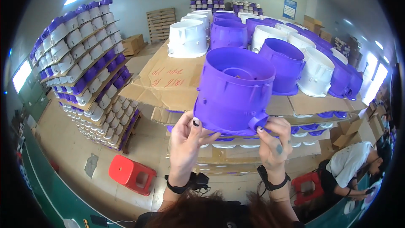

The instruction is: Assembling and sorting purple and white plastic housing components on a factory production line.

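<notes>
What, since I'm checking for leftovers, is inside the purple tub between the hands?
Inside the purple tub, a round purple ring shows, with a small yellowish spot within it. The near wall hides the rest.

Purple housing (236,101): smooth plastic, slight sheen. Top cardboard sheet (181,95): matt. Left stool (128,172): smooth plastic.

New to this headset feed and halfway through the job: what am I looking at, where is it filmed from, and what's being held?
There is no machine here, just a person's bare left hand and right hand. One wide fisheye camera on the person's head looks down, so straight edges bend near the rim. Both hands hold a purple tub by its lower part, one at each side. Beyond it, other purple tubs and white tubs stand on a cardboard sheet. At left are a tall layered stack and a red stool.
</notes>
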`<action>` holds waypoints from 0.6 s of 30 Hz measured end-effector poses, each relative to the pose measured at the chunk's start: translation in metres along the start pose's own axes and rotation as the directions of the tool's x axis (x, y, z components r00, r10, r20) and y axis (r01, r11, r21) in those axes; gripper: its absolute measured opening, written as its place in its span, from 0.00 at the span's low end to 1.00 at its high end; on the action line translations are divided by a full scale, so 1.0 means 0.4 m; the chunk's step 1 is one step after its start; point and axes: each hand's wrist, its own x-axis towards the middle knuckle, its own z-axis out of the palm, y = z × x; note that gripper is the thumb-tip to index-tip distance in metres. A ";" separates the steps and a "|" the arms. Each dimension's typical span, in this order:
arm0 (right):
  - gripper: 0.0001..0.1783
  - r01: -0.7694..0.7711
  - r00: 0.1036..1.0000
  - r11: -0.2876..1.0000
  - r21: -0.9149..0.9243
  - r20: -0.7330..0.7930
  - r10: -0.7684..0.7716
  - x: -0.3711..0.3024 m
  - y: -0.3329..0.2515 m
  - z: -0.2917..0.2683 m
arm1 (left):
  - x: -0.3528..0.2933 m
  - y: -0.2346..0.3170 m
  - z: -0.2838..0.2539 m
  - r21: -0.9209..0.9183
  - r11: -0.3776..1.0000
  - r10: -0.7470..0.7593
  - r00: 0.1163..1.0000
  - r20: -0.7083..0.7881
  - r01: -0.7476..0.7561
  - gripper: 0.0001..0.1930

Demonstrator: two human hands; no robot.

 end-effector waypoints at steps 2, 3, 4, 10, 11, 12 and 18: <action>0.16 -0.015 1.000 1.000 0.010 0.023 0.014 0.009 0.007 0.007 | 0.002 0.021 -0.004 0.104 0.993 -0.050 0.998 0.026 0.047 0.12; 0.16 -0.026 0.999 0.999 0.025 0.045 0.025 0.012 0.005 0.004 | -0.014 0.034 0.003 0.357 0.934 0.025 0.998 -0.055 -0.004 0.09; 0.16 -0.029 0.999 1.000 -0.003 0.033 0.029 0.011 0.005 0.001 | -0.028 0.037 0.006 0.589 0.807 0.124 0.986 -0.109 -0.036 0.06; 0.13 -0.076 0.984 0.996 -0.050 0.161 0.083 0.013 0.007 0.032 | -0.046 0.024 0.029 0.866 -0.277 0.447 0.742 0.499 -0.415 0.16; 0.13 -0.084 0.978 0.995 -0.054 0.187 0.093 0.022 0.004 0.024 | -0.040 0.011 0.021 0.879 -0.266 0.343 0.814 0.469 -0.395 0.20; 0.13 -0.091 0.978 0.994 -0.055 0.181 0.099 0.023 0.004 0.025 | -0.036 0.004 0.022 0.876 -0.271 0.337 0.813 0.474 -0.399 0.20; 0.13 -0.187 0.961 0.981 -0.051 0.196 0.193 0.007 0.007 0.035 | -0.020 -0.014 0.042 0.843 -0.411 0.275 0.834 0.478 -0.348 0.20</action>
